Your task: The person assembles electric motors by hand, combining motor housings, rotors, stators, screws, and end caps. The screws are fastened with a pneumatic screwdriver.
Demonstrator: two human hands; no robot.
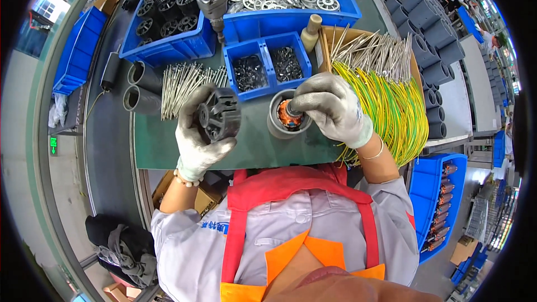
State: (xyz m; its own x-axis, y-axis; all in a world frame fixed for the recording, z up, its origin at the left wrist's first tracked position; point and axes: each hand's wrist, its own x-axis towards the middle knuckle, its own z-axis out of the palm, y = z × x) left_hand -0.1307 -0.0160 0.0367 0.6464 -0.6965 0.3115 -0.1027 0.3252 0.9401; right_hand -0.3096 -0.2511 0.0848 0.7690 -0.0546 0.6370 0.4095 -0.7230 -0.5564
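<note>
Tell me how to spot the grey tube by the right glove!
On the green table, find the small blue bin with two compartments. Just nearer the person, a grey tube stands by the right hand. Only this tube shows an orange coil inside.

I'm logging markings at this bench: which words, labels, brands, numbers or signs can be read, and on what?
Blue lettering on the grey shirt: visible, but I won't copy it out.
Green sign at far left: too small to read.
Round black part in the left hand: no readable text.
Any other markings: too small or blurred to read.
</note>
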